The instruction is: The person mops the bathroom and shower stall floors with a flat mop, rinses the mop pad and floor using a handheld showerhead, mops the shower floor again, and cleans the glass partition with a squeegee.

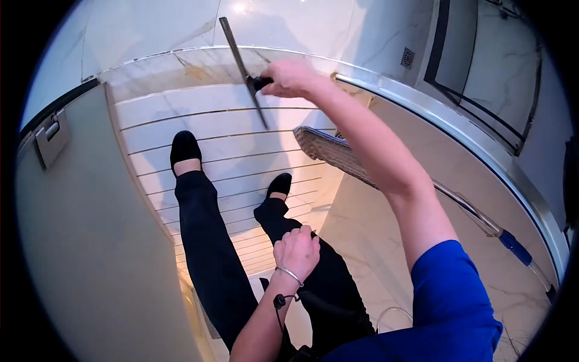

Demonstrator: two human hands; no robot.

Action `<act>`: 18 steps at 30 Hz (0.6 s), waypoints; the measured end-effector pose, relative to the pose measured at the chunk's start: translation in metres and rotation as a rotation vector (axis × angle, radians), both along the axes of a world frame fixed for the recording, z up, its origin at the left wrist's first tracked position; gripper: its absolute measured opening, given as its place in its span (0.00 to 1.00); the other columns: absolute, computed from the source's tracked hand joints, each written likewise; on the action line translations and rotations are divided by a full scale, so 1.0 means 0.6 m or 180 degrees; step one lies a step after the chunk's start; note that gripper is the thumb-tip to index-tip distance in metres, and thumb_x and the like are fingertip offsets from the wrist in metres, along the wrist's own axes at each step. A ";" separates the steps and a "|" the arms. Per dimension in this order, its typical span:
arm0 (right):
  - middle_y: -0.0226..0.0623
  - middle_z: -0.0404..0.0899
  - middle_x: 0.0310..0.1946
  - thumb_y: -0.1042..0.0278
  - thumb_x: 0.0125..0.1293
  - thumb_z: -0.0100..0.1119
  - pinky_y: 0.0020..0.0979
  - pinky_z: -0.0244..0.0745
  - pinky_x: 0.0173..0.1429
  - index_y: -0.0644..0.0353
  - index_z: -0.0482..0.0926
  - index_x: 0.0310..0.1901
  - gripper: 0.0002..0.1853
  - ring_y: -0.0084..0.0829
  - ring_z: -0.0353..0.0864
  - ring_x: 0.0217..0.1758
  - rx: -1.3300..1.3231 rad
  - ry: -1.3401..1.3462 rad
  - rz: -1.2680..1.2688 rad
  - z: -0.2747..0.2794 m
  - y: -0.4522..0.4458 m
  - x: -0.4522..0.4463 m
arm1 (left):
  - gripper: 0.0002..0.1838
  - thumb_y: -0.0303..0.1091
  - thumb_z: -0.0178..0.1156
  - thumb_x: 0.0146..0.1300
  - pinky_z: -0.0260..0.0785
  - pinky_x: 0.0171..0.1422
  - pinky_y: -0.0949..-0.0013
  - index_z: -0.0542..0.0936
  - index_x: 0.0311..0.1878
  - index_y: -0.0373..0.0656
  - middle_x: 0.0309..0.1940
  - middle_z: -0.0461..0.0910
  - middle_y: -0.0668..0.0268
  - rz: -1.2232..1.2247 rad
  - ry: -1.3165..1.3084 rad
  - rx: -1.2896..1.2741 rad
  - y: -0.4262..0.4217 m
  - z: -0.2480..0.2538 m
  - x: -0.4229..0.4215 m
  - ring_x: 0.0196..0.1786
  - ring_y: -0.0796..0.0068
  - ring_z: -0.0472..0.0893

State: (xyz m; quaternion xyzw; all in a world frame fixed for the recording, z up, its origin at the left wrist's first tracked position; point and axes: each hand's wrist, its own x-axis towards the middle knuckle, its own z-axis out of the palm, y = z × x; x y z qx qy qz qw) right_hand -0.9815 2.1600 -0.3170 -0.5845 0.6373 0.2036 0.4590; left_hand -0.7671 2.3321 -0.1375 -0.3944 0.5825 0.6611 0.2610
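Note:
My right hand [288, 78] is closed round the black handle of a squeegee [239, 57], whose long thin blade slants over the stone threshold and the grooved floor. My left hand [297, 248], with a bracelet at the wrist, rests closed against my dark trouser leg; whether its curled fingers hold anything is hidden. Below my right forearm is a flat mop [325, 151] with a grey-brown pad, partly covered by the arm. Its pole [470, 211] runs to the lower right and has a blue grip.
A frosted door [90, 229] with a metal fitting [53, 137] stands at the left. The raised threshold [187, 69] curves across the front, with a metal rail [482, 142] at the right. Beyond lie a floor drain [408, 57] and a dark frame [476, 111]. My black shoes stand on the grooved floor [229, 160].

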 end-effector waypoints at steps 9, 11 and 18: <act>0.41 0.79 0.36 0.66 0.47 0.52 0.38 0.74 0.44 0.52 0.79 0.34 0.11 0.40 0.79 0.41 0.0007 0.0585 0.0170 -0.051 0.022 0.025 | 0.11 0.38 0.55 0.54 0.68 0.40 0.56 0.75 0.35 0.40 0.31 0.77 0.56 0.0040 0.0025 -0.0030 -0.010 0.001 0.005 0.38 0.56 0.77; 0.40 0.79 0.36 0.67 0.48 0.51 0.38 0.74 0.43 0.50 0.79 0.35 0.12 0.39 0.79 0.42 -0.0151 0.0836 0.0179 -0.041 0.005 0.016 | 0.11 0.38 0.55 0.54 0.68 0.40 0.56 0.75 0.35 0.40 0.31 0.77 0.56 0.0068 0.0037 -0.0038 -0.008 0.001 0.005 0.37 0.56 0.77; 0.41 0.80 0.32 0.69 0.48 0.51 0.38 0.74 0.41 0.54 0.80 0.33 0.11 0.40 0.79 0.39 -0.0361 0.0886 0.0326 0.033 -0.077 0.006 | 0.11 0.38 0.55 0.54 0.67 0.38 0.55 0.74 0.33 0.39 0.30 0.77 0.57 0.0073 0.0112 -0.0087 -0.014 0.003 0.000 0.37 0.57 0.76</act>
